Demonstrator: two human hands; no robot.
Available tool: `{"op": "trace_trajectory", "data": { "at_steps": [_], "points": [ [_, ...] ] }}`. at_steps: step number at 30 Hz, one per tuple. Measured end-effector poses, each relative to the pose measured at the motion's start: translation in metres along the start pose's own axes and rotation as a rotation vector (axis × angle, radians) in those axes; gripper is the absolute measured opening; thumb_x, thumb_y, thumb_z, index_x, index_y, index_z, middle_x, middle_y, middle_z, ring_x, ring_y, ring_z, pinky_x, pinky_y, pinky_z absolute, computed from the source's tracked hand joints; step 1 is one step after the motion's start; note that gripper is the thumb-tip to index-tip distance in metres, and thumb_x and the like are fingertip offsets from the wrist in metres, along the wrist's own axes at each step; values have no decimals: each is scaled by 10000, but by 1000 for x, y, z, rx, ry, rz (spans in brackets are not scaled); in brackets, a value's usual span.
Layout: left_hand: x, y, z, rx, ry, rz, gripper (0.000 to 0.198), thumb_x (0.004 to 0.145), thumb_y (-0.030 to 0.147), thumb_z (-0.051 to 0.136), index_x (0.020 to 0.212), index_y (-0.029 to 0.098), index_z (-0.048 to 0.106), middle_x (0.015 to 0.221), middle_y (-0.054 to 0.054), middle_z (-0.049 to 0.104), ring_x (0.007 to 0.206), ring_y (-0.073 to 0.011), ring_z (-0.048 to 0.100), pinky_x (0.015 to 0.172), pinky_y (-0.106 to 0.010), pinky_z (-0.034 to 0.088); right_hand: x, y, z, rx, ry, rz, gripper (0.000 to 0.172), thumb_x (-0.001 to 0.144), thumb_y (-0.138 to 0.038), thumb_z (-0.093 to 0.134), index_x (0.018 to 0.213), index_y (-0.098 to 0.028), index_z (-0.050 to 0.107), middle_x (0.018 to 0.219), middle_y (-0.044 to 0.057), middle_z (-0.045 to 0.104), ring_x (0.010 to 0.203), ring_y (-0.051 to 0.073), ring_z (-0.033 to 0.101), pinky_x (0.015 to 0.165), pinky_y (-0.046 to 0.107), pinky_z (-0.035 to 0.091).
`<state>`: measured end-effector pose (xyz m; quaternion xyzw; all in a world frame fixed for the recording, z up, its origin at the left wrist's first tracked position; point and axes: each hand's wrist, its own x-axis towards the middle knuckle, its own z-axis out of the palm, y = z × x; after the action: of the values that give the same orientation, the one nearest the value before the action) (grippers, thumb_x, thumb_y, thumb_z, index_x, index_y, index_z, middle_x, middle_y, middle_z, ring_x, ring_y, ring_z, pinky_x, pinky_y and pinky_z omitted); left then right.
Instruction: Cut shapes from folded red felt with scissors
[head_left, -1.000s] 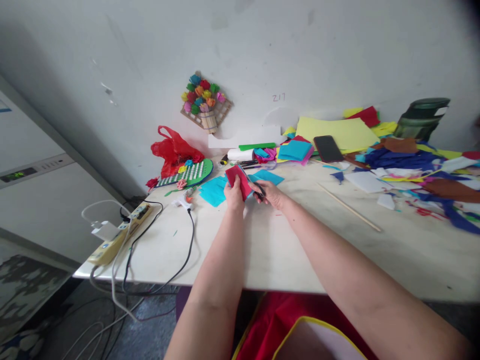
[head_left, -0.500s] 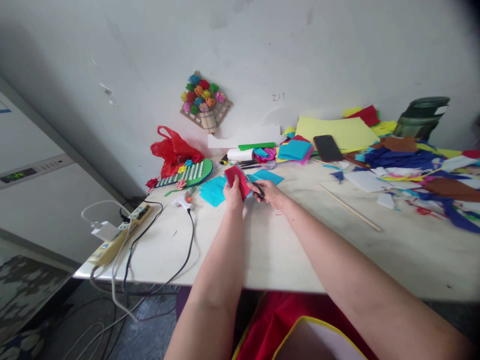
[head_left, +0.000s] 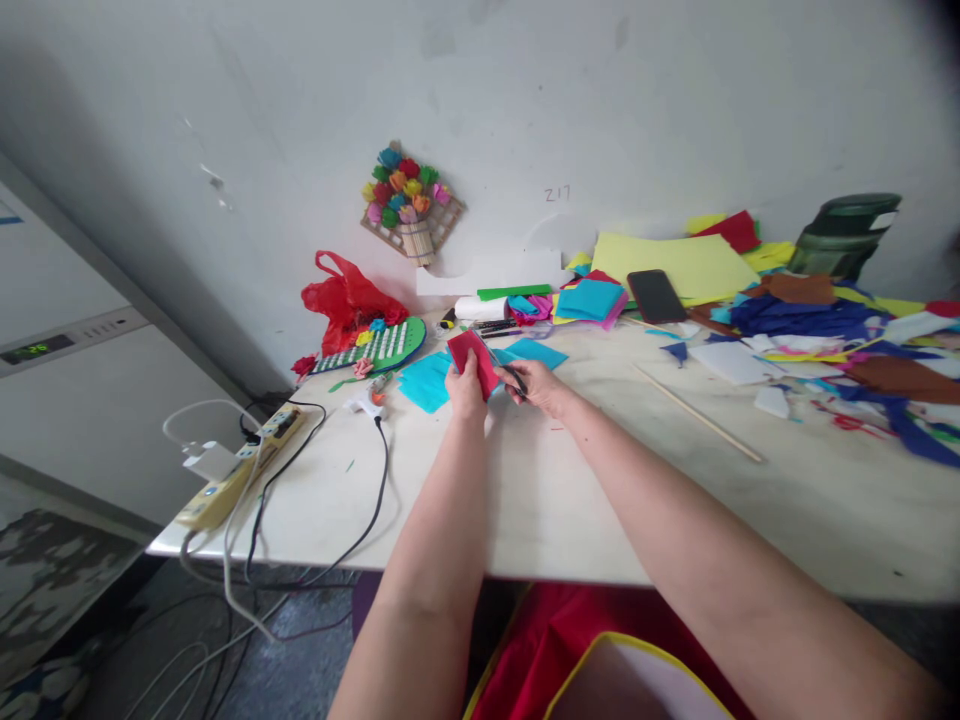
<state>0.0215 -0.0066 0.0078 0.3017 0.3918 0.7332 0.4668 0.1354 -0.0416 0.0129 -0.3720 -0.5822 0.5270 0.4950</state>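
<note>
Pinched red sheet (head_left: 475,364) in left hand (head_left: 466,388) above table (head_left: 555,500), presumably to steady edge. Gripped scissors (head_left: 515,379) in right hand (head_left: 538,388), with blades along sheet's right edge (exact bite too small to tell). Had cyan sheets (head_left: 425,384) spread just beyond, likely for reach. Since earlier frame, shifted red sheet slightly leftward.

From where I'm standing, a pale, smudged wall (head_left: 510,90) is filling the upper frame, with handwritten characters (head_left: 557,194), perhaps 217, showing near the middle. Along the left edge a tall white unit (head_left: 52,270) is standing, its small display (head_left: 36,350) glowing green. A white-topped bench (head_left: 547,510) is stretching across the centre, its far side sitting by the wall. Bluish-grey floor (head_left: 307,640) is showing at lower left. Soft, even light is falling over everything, casting faint shadows.
</note>
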Motion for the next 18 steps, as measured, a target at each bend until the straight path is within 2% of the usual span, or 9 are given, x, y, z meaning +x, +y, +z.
{"op": "trace_trajectory", "data": {
  "at_steps": [8, 18],
  "points": [
    [1, -1, -1, -16, -31, 7, 390, 594, 410, 700, 834, 121, 595, 633, 4, 589, 520, -88, 530, 558, -227, 415, -3, 0, -1, 14, -18, 14, 359, 675, -488, 650, 665, -167, 491, 480, -51, 485, 347, 42, 415, 287, 157, 174],
    [-4, 0, 1, -56, -88, -14, 366, 568, 379, 722, 798, 127, 588, 648, -6, 607, 526, -96, 542, 552, -231, 426, -6, -5, -2, 29, 2, 14, 387, 681, -521, 637, 661, -169, 478, 442, -47, 494, 342, 55, 443, 276, 155, 190]
  ]
}}
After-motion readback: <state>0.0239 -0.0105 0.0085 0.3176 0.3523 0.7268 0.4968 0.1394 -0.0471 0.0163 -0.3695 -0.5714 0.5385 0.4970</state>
